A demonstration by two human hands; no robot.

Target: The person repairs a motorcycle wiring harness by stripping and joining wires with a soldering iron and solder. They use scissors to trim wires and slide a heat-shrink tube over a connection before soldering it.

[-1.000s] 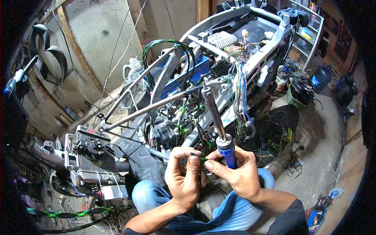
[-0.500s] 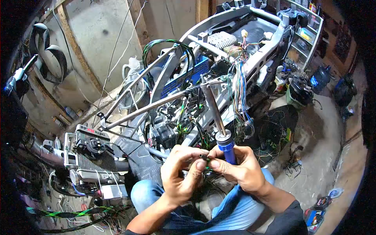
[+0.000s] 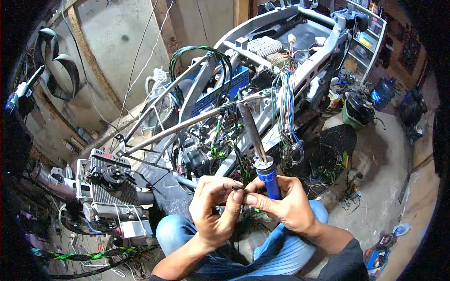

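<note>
Head view. My left hand and right hand meet over my knees, in front of the stripped frame. Left fingers are pinched together on a short dark wire end — thumb below, forefinger curled over the top. The wire end lies roughly level, its long axis running left to right, its free end toward my right thumb, which touches it or sits just beside it; I cannot tell which. More thin wires trail down between both hands.

Right fingers are clamped around the blue grip of the iron. Its long axis runs up and away from me, leaning slightly left, with the tip up near the frame tube, well apart from the wire end. So the working tip points away from the joint — the grip, not the tip, is what sits beside the wire.

The radiator stands to my left; the loom hangs off the frame beyond the iron.
</note>
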